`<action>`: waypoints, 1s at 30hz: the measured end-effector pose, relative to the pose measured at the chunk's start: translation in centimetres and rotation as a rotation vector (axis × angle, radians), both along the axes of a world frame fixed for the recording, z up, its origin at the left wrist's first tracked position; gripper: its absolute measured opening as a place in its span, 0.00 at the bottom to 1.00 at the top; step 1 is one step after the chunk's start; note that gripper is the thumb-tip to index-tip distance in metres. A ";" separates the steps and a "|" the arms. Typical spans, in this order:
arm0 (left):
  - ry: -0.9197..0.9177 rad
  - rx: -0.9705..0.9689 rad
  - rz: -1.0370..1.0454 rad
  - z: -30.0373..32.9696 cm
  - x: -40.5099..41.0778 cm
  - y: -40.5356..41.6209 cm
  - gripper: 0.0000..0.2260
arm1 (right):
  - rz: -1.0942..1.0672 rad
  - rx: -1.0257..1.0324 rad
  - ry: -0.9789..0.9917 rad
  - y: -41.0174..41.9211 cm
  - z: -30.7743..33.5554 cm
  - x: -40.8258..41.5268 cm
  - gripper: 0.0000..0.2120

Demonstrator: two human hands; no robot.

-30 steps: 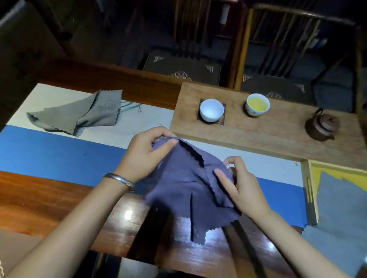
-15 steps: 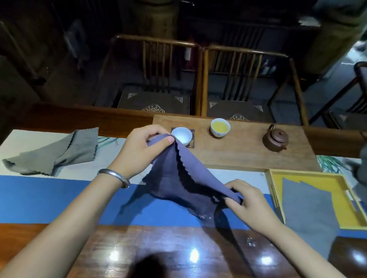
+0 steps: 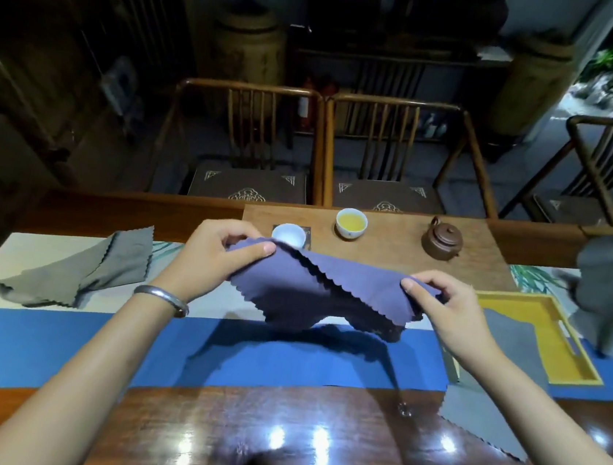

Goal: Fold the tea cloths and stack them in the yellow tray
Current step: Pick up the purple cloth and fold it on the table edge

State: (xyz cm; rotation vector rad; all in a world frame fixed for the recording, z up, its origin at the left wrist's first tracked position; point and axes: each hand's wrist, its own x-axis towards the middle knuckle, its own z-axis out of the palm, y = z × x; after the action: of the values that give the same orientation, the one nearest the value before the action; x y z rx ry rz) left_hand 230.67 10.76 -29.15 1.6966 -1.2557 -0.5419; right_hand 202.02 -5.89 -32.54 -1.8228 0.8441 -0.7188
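A purple tea cloth (image 3: 313, 294) with zigzag edges hangs stretched in the air above the blue runner. My left hand (image 3: 214, 260) pinches its left corner and my right hand (image 3: 445, 309) pinches its right corner. The yellow tray (image 3: 553, 337) sits at the right, with a grey cloth (image 3: 499, 369) lying half in it and spilling over its near rim onto the table. Another grey cloth (image 3: 90, 272) lies crumpled at the left. A third grey cloth (image 3: 611, 290) is bunched up at the far right edge.
On a wooden board (image 3: 390, 257) behind the cloth stand a white cup (image 3: 289, 235), a cup of yellow tea (image 3: 352, 223) and a brown teapot (image 3: 443, 242). Wooden chairs (image 3: 393, 158) line the far side. The glossy table front (image 3: 274, 431) lies near me.
Both hands have drawn apart and lifted, spreading the purple cloth wide between them. The view has tilted up, showing more of the room.
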 end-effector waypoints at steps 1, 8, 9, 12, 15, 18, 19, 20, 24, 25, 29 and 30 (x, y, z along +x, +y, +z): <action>0.024 0.038 -0.021 -0.8 -0.3 0.7 0.06 | 0.028 0.035 0.030 0.3 -0.6 -0.5 0.10; 0.203 0.293 -0.085 -10.0 -3.8 5.6 0.07 | 0.202 0.238 0.281 4.5 -9.0 -4.8 0.13; 0.201 0.331 -0.081 -11.7 -4.4 6.2 0.07 | 0.208 0.260 0.307 5.1 -10.7 -5.4 0.13; 0.174 0.439 -0.066 -16.2 -5.9 7.5 0.08 | 0.218 0.289 0.366 6.7 -14.7 -6.9 0.15; 0.157 0.500 -0.073 -19.6 -7.2 8.1 0.08 | 0.234 0.304 0.426 7.7 -18.0 -8.0 0.15; 0.069 0.546 -0.097 -22.3 -7.9 7.7 0.09 | 0.182 0.315 0.533 8.1 -20.4 -8.5 0.09; 0.063 0.559 -0.090 -23.1 -8.0 7.3 0.08 | 0.148 0.287 0.556 8.2 -21.0 -8.5 0.08; 0.057 0.565 -0.076 -23.4 -8.1 7.0 0.08 | 0.109 0.244 0.576 8.4 -21.0 -8.4 0.07; 0.030 0.506 0.003 -24.8 -7.9 5.1 0.03 | -0.053 -0.001 0.574 9.1 -21.1 -7.9 0.05; 0.042 0.495 0.029 -25.3 -7.9 4.7 0.03 | -0.034 -0.058 0.557 9.4 -21.1 -7.9 0.08; 0.128 0.502 0.090 -27.2 -7.6 4.2 0.04 | 0.140 -0.239 0.596 11.6 -21.6 -7.9 0.17; 0.170 0.490 0.104 -27.6 -7.5 4.2 0.06 | 0.169 -0.278 0.613 12.1 -22.1 -8.0 0.19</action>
State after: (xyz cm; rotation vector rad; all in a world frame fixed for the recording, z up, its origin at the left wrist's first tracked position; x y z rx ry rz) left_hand 223.16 14.94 -56.73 2.0516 -0.9539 -0.9674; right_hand 194.03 6.16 -54.62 -2.3860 0.9926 -0.1615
